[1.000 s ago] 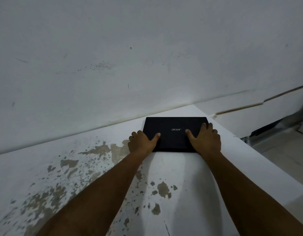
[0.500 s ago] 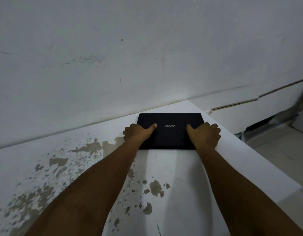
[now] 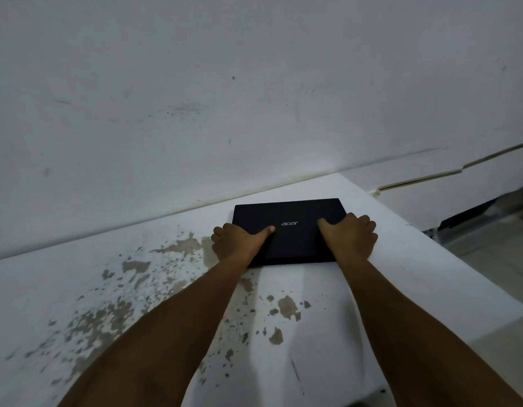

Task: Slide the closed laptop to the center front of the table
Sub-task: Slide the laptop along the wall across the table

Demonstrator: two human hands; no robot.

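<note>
A closed black laptop [image 3: 292, 233] with a silver logo lies flat on the white table [image 3: 327, 327], near its far right corner by the wall. My left hand [image 3: 236, 245] grips its left edge, thumb lying on the lid and fingers curled down the side. On the opposite edge my right hand [image 3: 349, 239] holds it the same way, thumb pointing inward on the lid. Both forearms stretch out from the bottom of the view and hide the laptop's front corners.
The table's white paint is flaked off in brown patches [image 3: 286, 306] across the left and middle. A grey-white wall [image 3: 254, 98] runs along the far edge. The table's right edge [image 3: 448, 265] drops to a light floor [image 3: 501, 268].
My fingers have curled over the laptop's side edges and both thumbs now rest on the lid. The laptop keeps the same spot on the table; only the view has shifted a little.
</note>
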